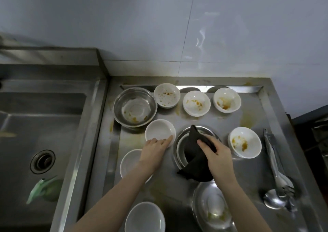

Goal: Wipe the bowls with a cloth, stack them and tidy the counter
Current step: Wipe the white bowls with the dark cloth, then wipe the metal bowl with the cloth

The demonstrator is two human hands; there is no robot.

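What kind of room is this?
Probably a kitchen's washing-up corner. There is a steel sink beside a steel counter, dirty bowls with food smears, and a hand wiping with a dark cloth.

Dim, soft focus; wall glare; edges warped.

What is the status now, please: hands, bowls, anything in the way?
Left hand touching clean white bowl. Right hand gripping black cloth in steel bowl. Four stained white bowls unwiped, nothing stacked. No obstruction.
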